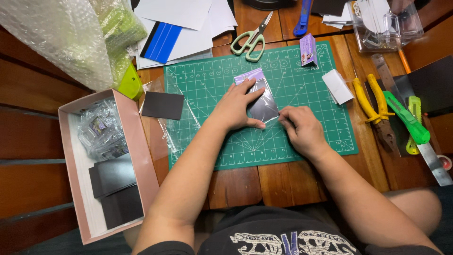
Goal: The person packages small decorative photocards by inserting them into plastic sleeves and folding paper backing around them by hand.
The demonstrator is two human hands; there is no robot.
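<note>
A small clear plastic sleeve with a dark card inside (264,101) lies on the green cutting mat (292,141). My left hand (236,106) lies flat on the sleeve's left side, fingers spread, pressing it down. My right hand (302,127) pinches the sleeve's lower right corner between thumb and fingers. A loose sheet of clear film (172,123) lies at the mat's left edge, next to a black square card (163,105).
A pink box (144,165) at left holds black cards and wrapped packets. Around the mat lie green-handled scissors (250,41), yellow pliers (375,111), a green utility knife (406,123), a metal ruler (434,160), white folded paper (337,86), bubble wrap (56,38) and paper sheets.
</note>
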